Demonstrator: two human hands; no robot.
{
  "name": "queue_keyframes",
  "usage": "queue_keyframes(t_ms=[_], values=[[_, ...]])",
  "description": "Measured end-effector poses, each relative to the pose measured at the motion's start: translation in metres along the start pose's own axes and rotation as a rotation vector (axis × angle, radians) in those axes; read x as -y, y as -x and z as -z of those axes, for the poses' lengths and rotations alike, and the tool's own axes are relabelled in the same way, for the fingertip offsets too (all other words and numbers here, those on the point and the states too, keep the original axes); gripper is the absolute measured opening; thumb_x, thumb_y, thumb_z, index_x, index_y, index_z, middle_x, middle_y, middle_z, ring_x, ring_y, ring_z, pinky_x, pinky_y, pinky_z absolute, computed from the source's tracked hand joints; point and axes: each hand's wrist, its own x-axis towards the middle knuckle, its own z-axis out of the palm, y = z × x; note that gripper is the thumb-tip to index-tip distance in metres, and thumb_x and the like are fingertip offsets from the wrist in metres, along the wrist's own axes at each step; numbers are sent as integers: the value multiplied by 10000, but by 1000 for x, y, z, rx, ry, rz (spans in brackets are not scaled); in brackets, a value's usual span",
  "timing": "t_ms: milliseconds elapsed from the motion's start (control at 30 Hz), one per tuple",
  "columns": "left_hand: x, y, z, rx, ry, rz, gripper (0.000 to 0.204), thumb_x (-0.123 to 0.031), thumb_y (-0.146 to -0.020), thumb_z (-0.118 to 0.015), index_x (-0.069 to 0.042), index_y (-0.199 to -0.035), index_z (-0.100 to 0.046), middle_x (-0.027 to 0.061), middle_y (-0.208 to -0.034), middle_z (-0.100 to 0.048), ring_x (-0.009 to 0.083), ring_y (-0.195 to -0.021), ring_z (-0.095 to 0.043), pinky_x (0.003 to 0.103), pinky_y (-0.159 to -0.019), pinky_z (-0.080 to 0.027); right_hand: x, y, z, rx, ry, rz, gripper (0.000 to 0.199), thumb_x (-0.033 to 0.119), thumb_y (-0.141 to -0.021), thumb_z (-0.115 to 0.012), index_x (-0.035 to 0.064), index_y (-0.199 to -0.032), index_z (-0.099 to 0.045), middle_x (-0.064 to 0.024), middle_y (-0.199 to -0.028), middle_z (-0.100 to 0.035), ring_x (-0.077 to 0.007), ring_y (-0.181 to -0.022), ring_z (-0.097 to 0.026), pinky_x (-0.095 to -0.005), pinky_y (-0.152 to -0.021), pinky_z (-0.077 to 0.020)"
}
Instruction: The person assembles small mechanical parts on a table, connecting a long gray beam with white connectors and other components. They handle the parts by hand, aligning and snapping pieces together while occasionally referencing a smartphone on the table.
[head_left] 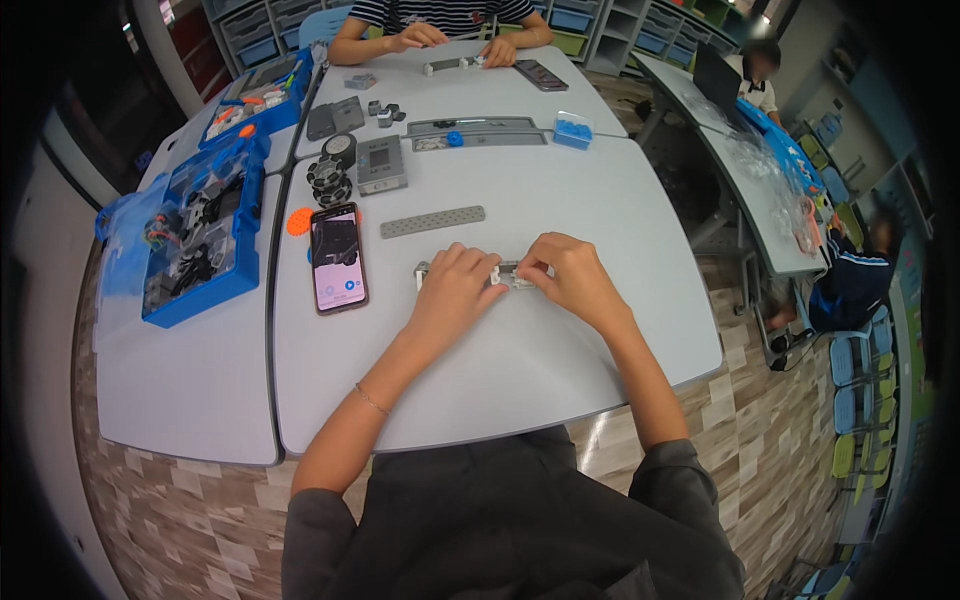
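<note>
Both of my hands rest on a small grey beam assembly (507,276) lying on the grey table (560,350). My left hand (455,285) covers its left end, fingers curled over it. My right hand (570,275) pinches its right end. A longer grey beam with holes (432,221) lies just beyond my hands. A phone with a lit screen (338,257) lies to the left of my left hand. Most of the assembly is hidden under my fingers.
A grey control block (381,164), black wheels (330,175) and an orange gear (298,221) sit beyond the phone. An open blue parts box (195,245) stands at the left. A small blue tub (572,131) is farther back. Another person's hands (460,45) work across the table.
</note>
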Motion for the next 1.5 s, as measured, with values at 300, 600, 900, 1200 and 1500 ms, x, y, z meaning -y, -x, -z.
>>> queue_keyframes(t_ms=[300,600,900,1200,1500], values=[[-1,2,-2,-7,-23,-18,420,-216,-827,-838,-39,-1187,-714,68,-1038,-688,277,-994,-599,420,-890,-483,-13,13,-9,-1,-277,-329,55,70,-871,-800,16,-883,-800,-70,-824,-737,-157,-716,-646,-291,-686,-522],[2,2,-2,-34,4,-29,434,-209,-814,-849,-30,-1184,-712,61,-1035,-690,267,-969,-592,411,-853,-480,-19,13,-22,-92,-413,-328,57,60,-897,-780,20,-928,-808,-63,-878,-734,-143,-704,-625,-284,-669,-509],[2,1,-1,-22,6,-22,438,-206,-813,-844,-30,-1195,-719,60,-1036,-691,258,-975,-594,398,-876,-484,-8,12,-22,-140,-136,-170,23,7,-869,-769,7,-872,-746,-90,-840,-674,-225,-704,-638,-351,-661,-524],[1,-1,-2,-35,3,-38,408,-210,-801,-844,-24,-1144,-721,67,-1017,-682,266,-972,-579,404,-884,-471,-8,12,-27,-179,-6,81,145,-28,-851,-753,-3,-851,-610,-113,-829,-619,-318,-809,-616,-416,-705,-518],[0,1,-1,8,-8,-16,434,-211,-815,-845,-27,-1185,-713,63,-1039,-690,270,-967,-581,409,-892,-486,10,6,-14,-60,70,-38,63,0,-876,-737,-20,-876,-677,-120,-805,-668,-293,-749,-639,-392,-682,-522]])
